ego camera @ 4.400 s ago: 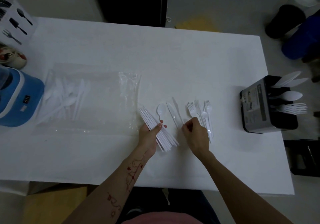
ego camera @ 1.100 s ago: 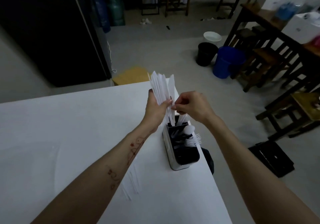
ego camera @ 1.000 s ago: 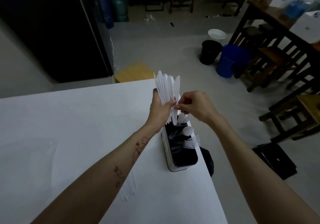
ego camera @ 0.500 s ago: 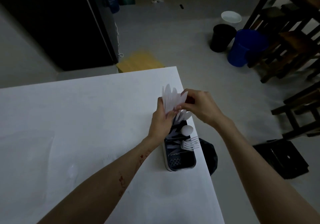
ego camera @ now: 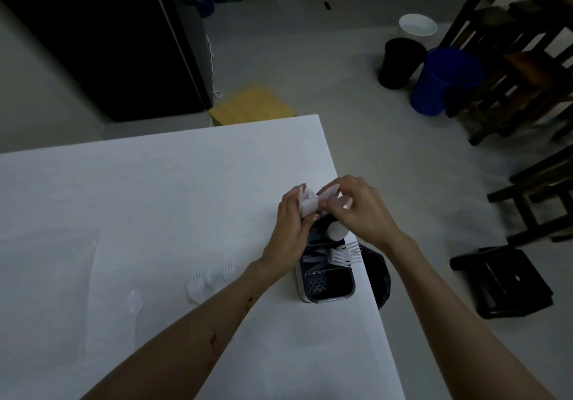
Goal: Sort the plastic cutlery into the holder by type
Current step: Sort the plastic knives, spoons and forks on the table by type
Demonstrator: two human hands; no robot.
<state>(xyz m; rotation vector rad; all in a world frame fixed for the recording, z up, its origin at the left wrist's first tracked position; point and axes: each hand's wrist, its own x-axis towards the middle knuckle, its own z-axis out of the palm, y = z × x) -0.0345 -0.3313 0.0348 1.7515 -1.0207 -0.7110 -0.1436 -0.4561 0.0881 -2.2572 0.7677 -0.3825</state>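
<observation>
Left hand (ego camera: 290,226) grips a bundle of knives (ego camera: 307,204) above the holder (ego camera: 325,275) at right centre; right hand (ego camera: 361,213) pinches one knife. Feeding handles first into one compartment should keep types separate.

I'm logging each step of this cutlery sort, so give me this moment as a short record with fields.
left hand: grips a bundle of white knives over the holder's far end
right hand: pinches one knife at the bundle
holder: at the table's right edge; forks and a spoon stand in it, nearest compartment shows nothing
table: white; loose forks and a loose spoon lie on it
unsorted: the loose forks, the loose spoon, the held knives
</observation>
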